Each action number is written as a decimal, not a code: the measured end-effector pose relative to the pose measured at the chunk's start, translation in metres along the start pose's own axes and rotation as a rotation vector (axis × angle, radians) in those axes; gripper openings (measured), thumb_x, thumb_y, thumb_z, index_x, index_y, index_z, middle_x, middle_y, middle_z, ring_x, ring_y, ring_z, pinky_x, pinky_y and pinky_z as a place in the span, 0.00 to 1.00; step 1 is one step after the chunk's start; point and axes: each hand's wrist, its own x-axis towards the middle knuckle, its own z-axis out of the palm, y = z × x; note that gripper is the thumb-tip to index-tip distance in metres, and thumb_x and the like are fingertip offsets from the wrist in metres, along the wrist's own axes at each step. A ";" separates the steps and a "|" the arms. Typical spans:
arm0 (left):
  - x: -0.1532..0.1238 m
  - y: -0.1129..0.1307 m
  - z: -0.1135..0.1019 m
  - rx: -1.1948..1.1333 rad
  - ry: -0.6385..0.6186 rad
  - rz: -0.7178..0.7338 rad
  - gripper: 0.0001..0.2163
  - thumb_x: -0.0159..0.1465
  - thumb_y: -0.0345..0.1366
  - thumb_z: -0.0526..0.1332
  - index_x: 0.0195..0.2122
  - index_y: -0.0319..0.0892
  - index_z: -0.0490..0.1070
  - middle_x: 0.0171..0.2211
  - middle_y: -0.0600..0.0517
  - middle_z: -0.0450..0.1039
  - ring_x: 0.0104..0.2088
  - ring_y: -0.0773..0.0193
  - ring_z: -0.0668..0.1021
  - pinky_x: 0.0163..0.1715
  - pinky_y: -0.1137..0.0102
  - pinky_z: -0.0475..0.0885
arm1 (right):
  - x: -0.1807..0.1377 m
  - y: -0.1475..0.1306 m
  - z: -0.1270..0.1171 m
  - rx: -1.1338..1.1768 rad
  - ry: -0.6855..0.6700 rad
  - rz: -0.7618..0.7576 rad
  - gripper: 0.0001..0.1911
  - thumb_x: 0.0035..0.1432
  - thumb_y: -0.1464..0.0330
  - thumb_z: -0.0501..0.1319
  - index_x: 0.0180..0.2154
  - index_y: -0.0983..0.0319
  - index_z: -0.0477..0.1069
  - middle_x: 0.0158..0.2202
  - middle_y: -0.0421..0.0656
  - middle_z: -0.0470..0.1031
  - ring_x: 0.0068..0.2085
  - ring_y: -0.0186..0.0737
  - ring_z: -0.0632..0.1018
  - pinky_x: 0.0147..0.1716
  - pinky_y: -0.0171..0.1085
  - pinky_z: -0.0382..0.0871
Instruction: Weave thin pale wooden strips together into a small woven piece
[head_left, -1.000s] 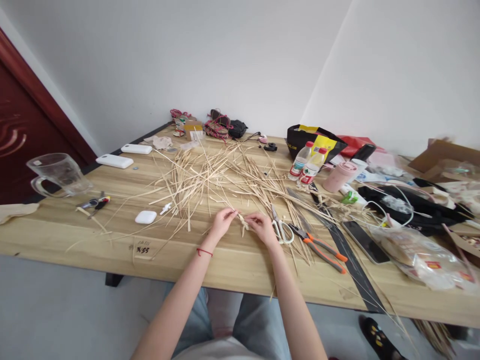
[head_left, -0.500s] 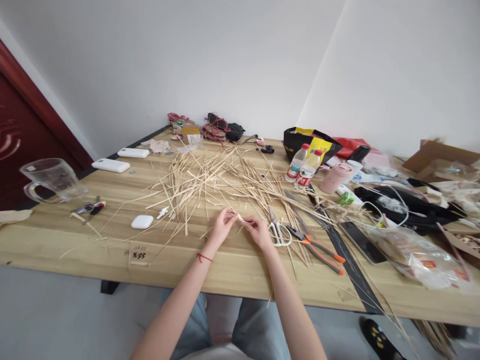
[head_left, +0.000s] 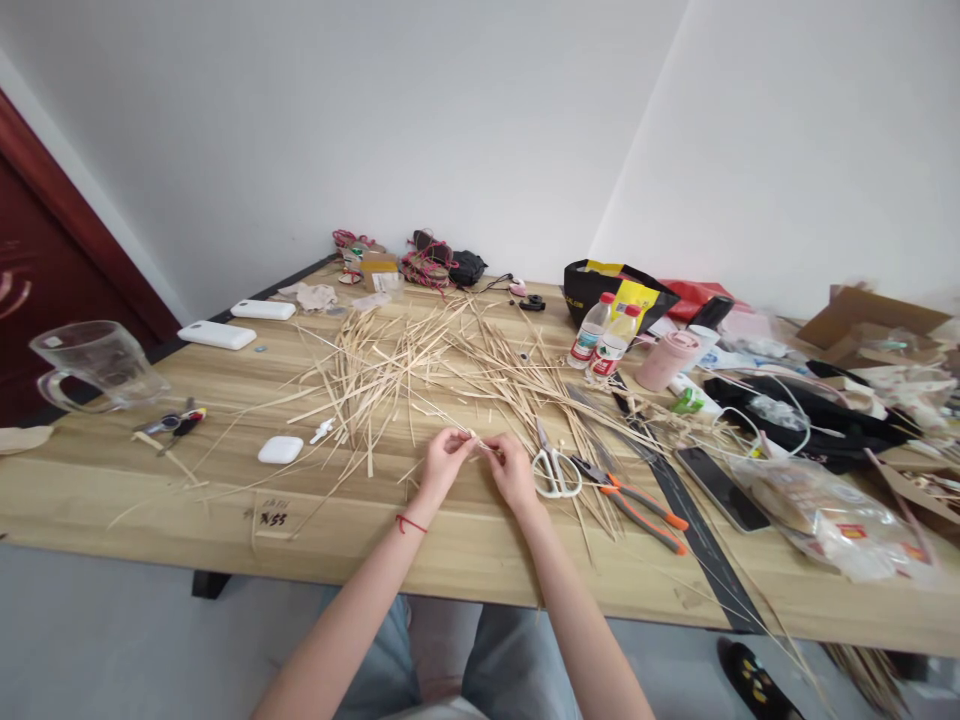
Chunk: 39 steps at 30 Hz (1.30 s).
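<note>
Red cord bracelet (head_left: 412,524) on left wrist (head_left: 427,498), bare forearms (head_left: 352,620), pale blue trousers (head_left: 511,655), probably white top (head_left: 439,711)

- Your one view looks from your head, forward and down across the surface (head_left: 466,555).
- It faces the pale wall (head_left: 375,120), with the door (head_left: 52,260) at its left edge.
- It sits near, with your hands (head_left: 444,464) just below mid-frame.
</note>
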 end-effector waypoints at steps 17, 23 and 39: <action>0.002 -0.007 -0.002 -0.029 0.007 -0.088 0.13 0.47 0.41 0.69 0.29 0.38 0.75 0.31 0.47 0.78 0.30 0.62 0.77 0.29 0.69 0.72 | -0.004 -0.001 0.009 -0.304 0.040 -0.027 0.09 0.60 0.72 0.51 0.37 0.60 0.70 0.35 0.47 0.72 0.40 0.45 0.72 0.38 0.39 0.66; 0.001 0.001 -0.005 -0.072 -0.139 -0.150 0.14 0.49 0.42 0.69 0.34 0.39 0.76 0.35 0.46 0.77 0.32 0.64 0.76 0.30 0.71 0.70 | -0.005 0.003 0.008 -0.309 0.065 -0.031 0.08 0.61 0.72 0.51 0.36 0.60 0.68 0.35 0.47 0.71 0.39 0.44 0.72 0.37 0.38 0.65; 0.001 0.003 -0.005 -0.082 -0.085 -0.134 0.14 0.47 0.43 0.69 0.27 0.39 0.71 0.26 0.53 0.71 0.25 0.69 0.69 0.24 0.75 0.64 | -0.006 -0.002 0.012 -0.351 0.020 -0.055 0.09 0.61 0.73 0.50 0.37 0.61 0.68 0.35 0.47 0.71 0.39 0.44 0.72 0.38 0.38 0.65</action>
